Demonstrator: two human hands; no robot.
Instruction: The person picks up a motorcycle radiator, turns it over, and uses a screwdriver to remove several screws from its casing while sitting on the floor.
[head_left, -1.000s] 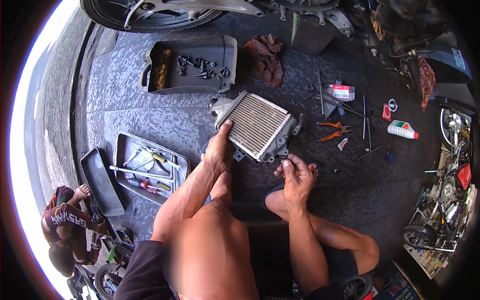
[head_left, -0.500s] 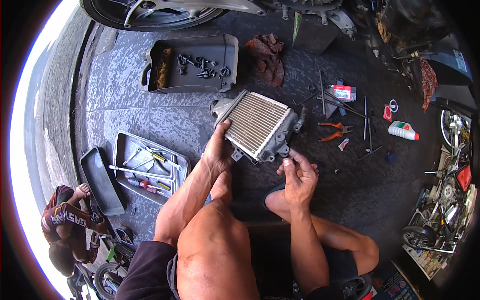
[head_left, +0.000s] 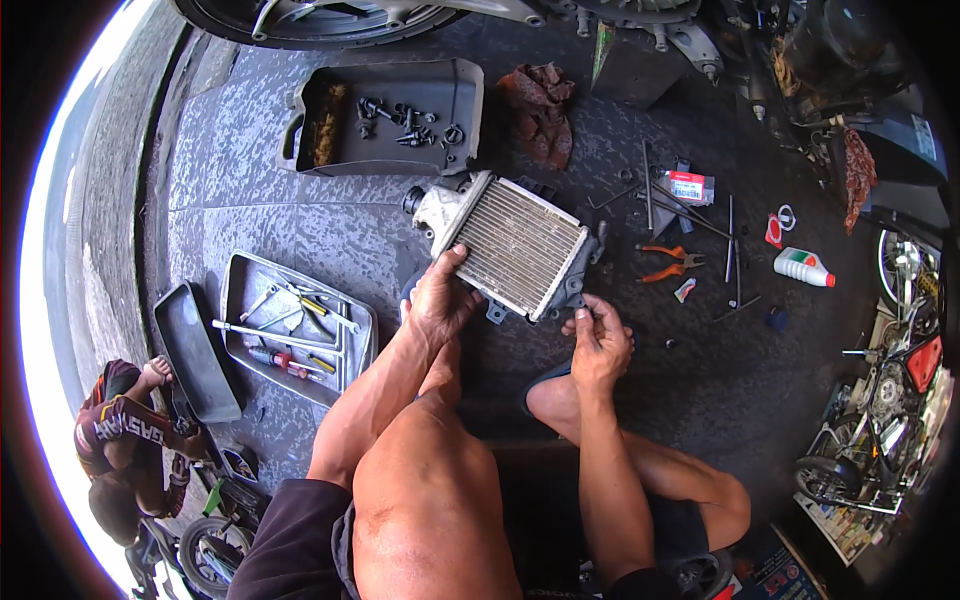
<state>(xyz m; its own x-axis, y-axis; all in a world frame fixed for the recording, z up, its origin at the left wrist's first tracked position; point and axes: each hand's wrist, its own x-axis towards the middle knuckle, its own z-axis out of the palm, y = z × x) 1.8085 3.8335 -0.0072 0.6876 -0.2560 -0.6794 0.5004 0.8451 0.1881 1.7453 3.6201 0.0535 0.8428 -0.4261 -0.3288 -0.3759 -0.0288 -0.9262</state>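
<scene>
A small motorcycle radiator (head_left: 520, 240), with pale dusty fins and a grey metal side tank, is held tilted in front of my knees. My left hand (head_left: 442, 295) grips its lower left edge, thumb on the front face and fingers behind. At the lower right corner, my right hand (head_left: 600, 345) has its thumb and bent forefinger closed at a small mounting tab. Its other fingers are curled, and the exact contact is partly hidden. A dark round neck (head_left: 412, 200) sticks out at the radiator's upper left.
Beyond lies a black bin (head_left: 400, 165) with bolts, beside a reddish rag (head_left: 540, 110). A tool tray (head_left: 365, 375) and a black tray (head_left: 235, 412) are at left. Orange-handled pliers (head_left: 668, 262), rods and a white bottle (head_left: 803, 266) lie right. Another person (head_left: 130, 430) crouches far left.
The radiator has turned slightly, so its left tank and dark neck show more. Both hands stay on it with little movement. The whole view has shifted a little.
</scene>
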